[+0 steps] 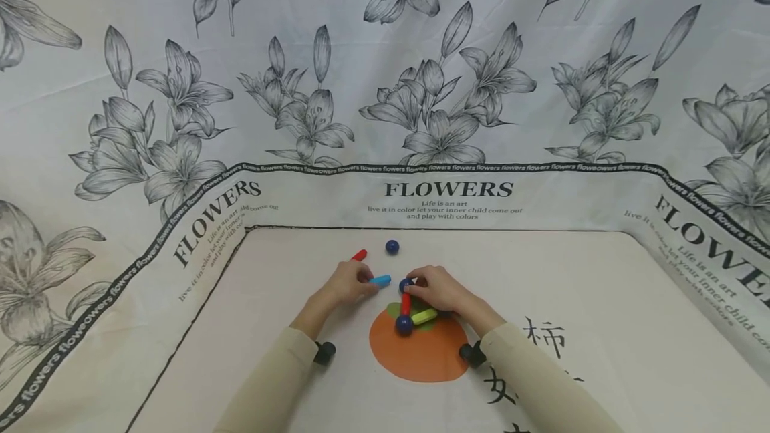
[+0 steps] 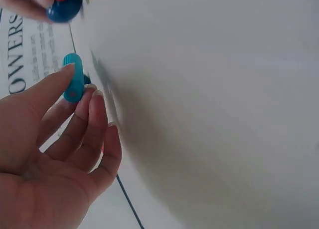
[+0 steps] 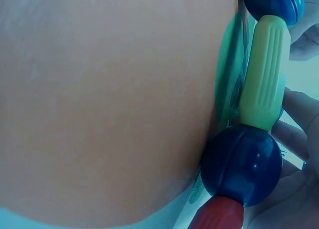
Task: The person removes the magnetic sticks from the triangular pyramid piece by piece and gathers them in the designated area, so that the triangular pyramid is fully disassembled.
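My left hand [image 1: 349,282] pinches a light blue toy rod [image 2: 75,82] between thumb and fingers, its end pointing toward my right hand. The right hand [image 1: 444,288] holds a dark blue ball [image 1: 405,284] of a joined piece. From that ball a red rod [image 1: 406,305] runs to another dark blue ball [image 1: 404,325], where a yellow-green rod [image 1: 424,317] also meets. Up close in the right wrist view, the yellow-green rod [image 3: 264,72] joins two dark blue balls, and a red rod [image 3: 218,215] leaves the nearer ball [image 3: 241,165]. Right fingers partly hide the piece.
Beyond the hands, a loose dark blue ball [image 1: 392,246] lies on the white tabletop [image 1: 511,256]. A red rod [image 1: 359,255] shows just past my left hand. The cloth bears an orange persimmon print [image 1: 415,356] and black characters. Flowered fabric [image 1: 445,99] rises behind.
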The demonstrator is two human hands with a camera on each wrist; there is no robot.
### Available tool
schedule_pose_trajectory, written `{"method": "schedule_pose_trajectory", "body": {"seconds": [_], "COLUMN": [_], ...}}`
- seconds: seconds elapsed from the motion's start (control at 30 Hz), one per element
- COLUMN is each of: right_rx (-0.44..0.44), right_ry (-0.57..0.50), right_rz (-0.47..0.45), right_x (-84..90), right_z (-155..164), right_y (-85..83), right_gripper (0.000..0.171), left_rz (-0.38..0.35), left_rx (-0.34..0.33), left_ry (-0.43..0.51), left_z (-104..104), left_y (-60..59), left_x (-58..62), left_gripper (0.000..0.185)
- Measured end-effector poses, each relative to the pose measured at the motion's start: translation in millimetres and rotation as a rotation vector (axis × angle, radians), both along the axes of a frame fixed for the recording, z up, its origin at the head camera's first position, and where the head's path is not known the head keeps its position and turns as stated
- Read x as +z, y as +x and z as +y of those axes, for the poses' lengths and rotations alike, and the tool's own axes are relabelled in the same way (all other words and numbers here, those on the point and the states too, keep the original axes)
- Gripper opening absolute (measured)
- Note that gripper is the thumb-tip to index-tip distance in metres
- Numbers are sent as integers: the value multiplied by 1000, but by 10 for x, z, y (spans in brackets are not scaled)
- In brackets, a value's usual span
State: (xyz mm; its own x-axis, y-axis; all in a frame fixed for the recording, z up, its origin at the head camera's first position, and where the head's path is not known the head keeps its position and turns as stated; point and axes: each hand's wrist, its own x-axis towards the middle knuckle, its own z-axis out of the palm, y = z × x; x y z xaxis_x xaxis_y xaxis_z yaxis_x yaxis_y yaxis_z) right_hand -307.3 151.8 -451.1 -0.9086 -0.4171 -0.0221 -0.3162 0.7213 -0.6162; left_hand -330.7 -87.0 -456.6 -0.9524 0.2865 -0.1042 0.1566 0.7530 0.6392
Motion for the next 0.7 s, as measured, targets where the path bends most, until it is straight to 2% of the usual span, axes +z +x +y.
{"method": "schedule_pose_trajectory", "body": {"seconds": [0.2, 0.4, 0.7], "right_rx": [-8, 0, 37], "right_ry": [8, -4, -10], "right_rz": [-9, -19, -31], "right_x": [-20, 3, 39], "right_z": [21, 53, 81], "right_y": [14, 26, 106], "right_gripper": [34, 36, 39], "left_rz": [29, 48, 58], "left_rx": [70, 106, 56], "left_ry": [12, -19, -24], "left_z": [-305, -608, -755], "left_y": [-63, -130, -162], "left_x": [-27, -57, -73], "left_gripper": [24, 21, 21]}}
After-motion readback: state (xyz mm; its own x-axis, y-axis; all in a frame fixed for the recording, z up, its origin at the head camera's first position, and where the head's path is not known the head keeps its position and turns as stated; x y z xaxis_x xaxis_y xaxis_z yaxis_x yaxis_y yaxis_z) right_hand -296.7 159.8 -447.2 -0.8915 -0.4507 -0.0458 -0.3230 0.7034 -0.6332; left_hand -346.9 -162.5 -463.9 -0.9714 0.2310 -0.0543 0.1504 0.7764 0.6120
